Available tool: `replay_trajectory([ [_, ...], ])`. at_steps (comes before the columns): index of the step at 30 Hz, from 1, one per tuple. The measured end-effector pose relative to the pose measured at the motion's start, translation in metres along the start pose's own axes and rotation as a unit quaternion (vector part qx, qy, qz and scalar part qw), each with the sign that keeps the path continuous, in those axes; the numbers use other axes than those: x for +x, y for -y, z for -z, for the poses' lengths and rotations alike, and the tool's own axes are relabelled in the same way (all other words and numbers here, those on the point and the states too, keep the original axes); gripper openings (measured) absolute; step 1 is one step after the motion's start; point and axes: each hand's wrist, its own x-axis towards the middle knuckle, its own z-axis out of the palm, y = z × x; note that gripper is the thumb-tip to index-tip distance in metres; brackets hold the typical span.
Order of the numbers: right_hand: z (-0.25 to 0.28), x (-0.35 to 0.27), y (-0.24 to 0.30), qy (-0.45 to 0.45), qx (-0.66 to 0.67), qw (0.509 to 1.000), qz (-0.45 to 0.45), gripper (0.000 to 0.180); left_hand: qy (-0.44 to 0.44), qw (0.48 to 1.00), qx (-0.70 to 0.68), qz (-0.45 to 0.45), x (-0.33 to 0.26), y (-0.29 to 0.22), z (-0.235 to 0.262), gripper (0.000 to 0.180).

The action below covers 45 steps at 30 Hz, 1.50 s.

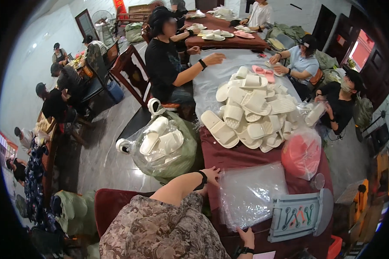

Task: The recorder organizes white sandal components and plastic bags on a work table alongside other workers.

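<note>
A stack of clear plastic bags [253, 187] lies flat on the dark red tablecloth in front of me. Beside its left edge is my left hand [211, 175], open, fingers stretched toward the bags. My right hand [247, 238] is at the stack's lower edge, its fingers apart and the tips at the plastic. Beyond the bags rises a large heap of cream slippers [250, 110]. To the left, a clear bag holding a pair of white slippers [162, 140] rests on a bulging green sack [177, 159].
A grey-blue plastic stool [296, 216] lies right of the bags, near a red bundle in clear plastic [301, 153] and a small clear cup [317, 181]. A person in black [166, 64] sits at the table's left; two others work on its right. Wooden chairs [132, 71] stand left.
</note>
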Motion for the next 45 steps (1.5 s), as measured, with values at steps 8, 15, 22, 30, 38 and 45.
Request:
replay_trajectory([
  [8,0.002,0.019,-0.01,0.038,0.009,0.999,-0.001,0.105,-0.024,1.0,-0.01,-0.003,0.002,-0.005,-0.004,0.094],
  [15,0.0,0.007,-0.01,0.017,0.056,0.998,-0.028,0.105,0.011,1.0,0.016,0.003,-0.008,-0.017,0.007,0.095],
  [22,-0.002,0.004,-0.005,0.016,0.087,0.995,-0.047,0.11,0.028,0.999,0.02,-0.035,-0.01,-0.016,0.014,0.092],
  [30,-0.016,0.016,-0.001,0.014,0.027,0.997,-0.076,0.113,0.006,1.0,-0.018,-0.001,-0.007,-0.014,0.01,0.09],
  [38,-0.029,0.018,0.002,0.003,-0.031,0.995,-0.094,0.114,0.024,0.999,-0.03,0.01,-0.007,-0.01,0.009,0.089],
  [45,-0.022,0.02,0.007,0.021,-0.009,0.994,-0.107,0.114,0.035,0.999,0.002,-0.002,-0.002,-0.009,0.005,0.093],
])
